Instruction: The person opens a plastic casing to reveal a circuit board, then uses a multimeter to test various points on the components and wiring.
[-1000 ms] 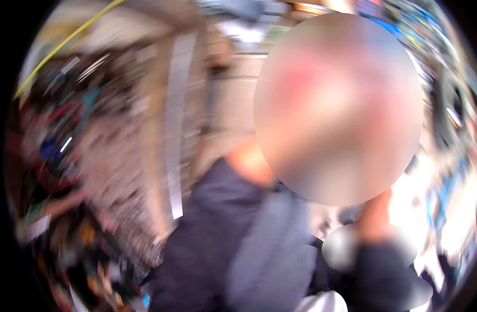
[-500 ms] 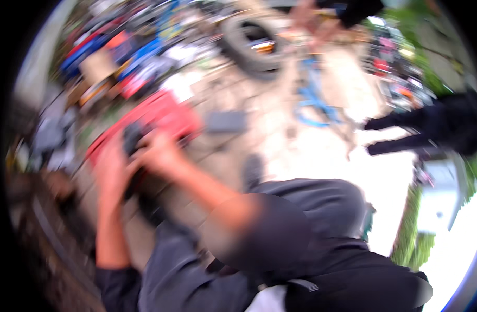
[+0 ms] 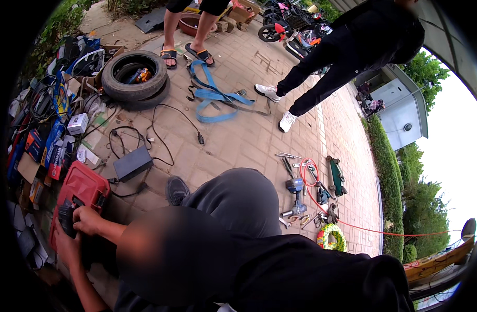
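Note:
At the lower left, over a red hard plastic case (image 3: 87,182), both of my hands are at a black, ridged object (image 3: 66,216) whose exact kind I cannot make out. My left hand (image 3: 67,244) grips it from below. On its right side, the bent fingers of my right hand (image 3: 87,220) are closed against it. Part of the case lies hidden behind my hands. Just beyond the case, a dark grey power adapter box (image 3: 133,164) rests on the paving with black cables around it.
Boxes and tools (image 3: 46,140) crowd the left edge. Farther off lie stacked tyres (image 3: 134,78) and a blue strap (image 3: 210,96). Two people stand ahead, one in sandals (image 3: 199,54), one in white shoes (image 3: 288,120). An impact wrench (image 3: 295,195) and hand tools lie right of my knee.
The view has swung, so my hands and the red case now appear farther left and lower. The tools on the right have come into sight. Both hands stay on the black object.

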Demonstrator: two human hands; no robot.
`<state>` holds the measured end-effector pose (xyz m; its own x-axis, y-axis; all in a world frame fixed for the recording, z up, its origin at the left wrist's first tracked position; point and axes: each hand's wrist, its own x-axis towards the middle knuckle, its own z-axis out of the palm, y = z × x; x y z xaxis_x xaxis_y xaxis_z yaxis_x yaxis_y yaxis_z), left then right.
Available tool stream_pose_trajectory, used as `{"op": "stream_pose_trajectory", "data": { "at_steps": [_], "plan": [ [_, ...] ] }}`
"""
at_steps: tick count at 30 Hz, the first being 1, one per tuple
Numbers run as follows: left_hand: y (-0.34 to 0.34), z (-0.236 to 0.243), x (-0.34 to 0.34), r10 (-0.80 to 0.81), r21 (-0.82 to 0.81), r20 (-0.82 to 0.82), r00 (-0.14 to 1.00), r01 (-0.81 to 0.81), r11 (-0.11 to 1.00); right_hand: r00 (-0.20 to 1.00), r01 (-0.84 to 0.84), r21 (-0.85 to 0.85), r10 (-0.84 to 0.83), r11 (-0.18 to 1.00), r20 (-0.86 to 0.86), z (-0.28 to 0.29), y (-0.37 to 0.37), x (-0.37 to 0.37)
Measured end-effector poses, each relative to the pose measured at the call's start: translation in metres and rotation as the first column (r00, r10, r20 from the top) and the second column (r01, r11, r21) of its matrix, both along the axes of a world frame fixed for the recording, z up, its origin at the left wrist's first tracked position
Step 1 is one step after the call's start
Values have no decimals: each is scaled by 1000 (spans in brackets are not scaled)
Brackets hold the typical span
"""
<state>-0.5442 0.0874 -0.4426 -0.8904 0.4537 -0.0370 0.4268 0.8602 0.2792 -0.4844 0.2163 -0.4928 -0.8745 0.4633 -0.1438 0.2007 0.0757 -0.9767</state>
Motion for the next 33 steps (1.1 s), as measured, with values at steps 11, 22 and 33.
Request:
{"op": "stream_pose_trajectory", "data": {
  "at_steps": [11, 22, 33],
  "plan": [
    [-19, 5, -13, -40, 24, -56, 998, 42, 999, 990, -9, 39, 4, 999, 141, 44, -17, 3],
    [-8, 10, 7, 20, 32, -23, 1000, -20, 999, 1000, 4, 66, -3, 998, -14, 6, -14, -7],
    [-3, 48, 14, 57, -239, -46, 997, -66, 969, 981, -192, 165, 188, 967, 41, 44, -1, 4]
  ]
}}
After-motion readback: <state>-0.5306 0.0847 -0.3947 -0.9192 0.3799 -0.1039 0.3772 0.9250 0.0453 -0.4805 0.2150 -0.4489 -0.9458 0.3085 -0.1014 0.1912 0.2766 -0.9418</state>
